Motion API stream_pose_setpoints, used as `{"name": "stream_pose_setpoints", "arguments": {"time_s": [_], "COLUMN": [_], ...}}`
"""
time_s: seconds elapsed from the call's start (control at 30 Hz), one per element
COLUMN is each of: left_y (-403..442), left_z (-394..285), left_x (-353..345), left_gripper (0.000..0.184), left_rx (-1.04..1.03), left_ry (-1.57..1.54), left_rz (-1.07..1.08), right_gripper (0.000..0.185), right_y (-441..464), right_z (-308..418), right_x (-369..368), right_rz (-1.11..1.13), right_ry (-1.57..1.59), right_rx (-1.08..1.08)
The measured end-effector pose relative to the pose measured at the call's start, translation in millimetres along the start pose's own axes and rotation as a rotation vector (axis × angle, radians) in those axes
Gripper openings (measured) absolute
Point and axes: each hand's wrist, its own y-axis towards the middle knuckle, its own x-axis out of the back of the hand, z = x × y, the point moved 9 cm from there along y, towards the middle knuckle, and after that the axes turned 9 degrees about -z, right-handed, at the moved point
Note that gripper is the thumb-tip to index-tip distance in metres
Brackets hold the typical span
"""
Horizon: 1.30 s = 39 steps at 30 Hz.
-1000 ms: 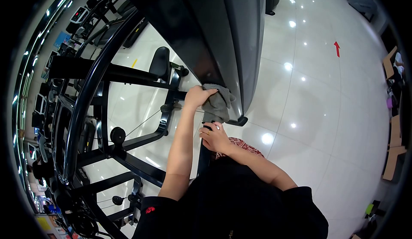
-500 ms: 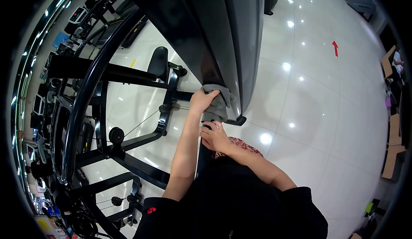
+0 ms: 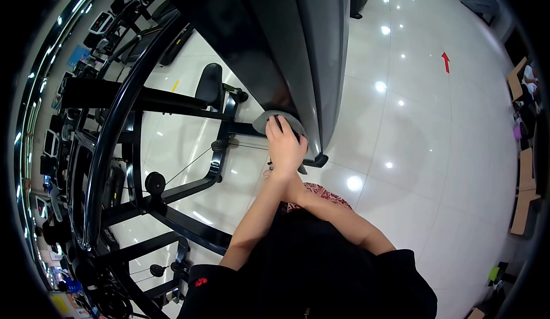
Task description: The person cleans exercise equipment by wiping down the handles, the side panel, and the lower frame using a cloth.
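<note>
Grey cloth [image 3: 263,122] is against the glossy dark column [image 3: 260,38], right at its bottom end, left hand [image 3: 286,148] curled holding it. Right hand [image 3: 293,187]'s mostly hidden, can't tell its grip. White tiled floor [image 3: 401,164] spreads wide beyond the right edge.

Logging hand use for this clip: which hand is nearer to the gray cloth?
Left. The left hand is on the gray cloth, its fingers over it. The right hand is closer to the body, partly hidden behind the left wrist.
</note>
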Motion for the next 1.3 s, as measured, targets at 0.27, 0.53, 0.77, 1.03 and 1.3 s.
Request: {"name": "stream_pose_setpoints", "arguments": {"time_s": [0.27, 0.53, 0.77, 1.03, 1.3], "left_y": [-3.0, 5.5, 6.3, 13.0, 30.0], "left_z": [14.1, 68.1, 102.3, 87.0, 65.2], "left_x": [-2.2, -23.4, -30.5, -18.6, -0.4], "left_gripper": [0.065, 0.059, 0.056, 0.04, 0.026], "left_rx": [0.015, 0.443, 0.601, 0.156, 0.215], "left_ry": [-0.153, -0.433, -0.409, -0.347, -0.398], "left_rz": [0.013, 0.153, 0.164, -0.008, 0.023], "right_gripper": [0.027, 0.025, 0.017, 0.016, 0.019], "right_y": [2.7, -12.3, -10.3, -8.8, -9.6], "right_z": [7.5, 5.9, 17.1, 16.6, 15.2], "right_x": [1.9, -12.1, -3.1, -3.4, -4.8], "right_rz": [0.034, 0.127, 0.011, 0.038, 0.037], "right_ry": [-0.091, -0.391, -0.325, -0.326, -0.329], "right_rx": [0.005, 0.222, 0.284, 0.28, 0.289]}}
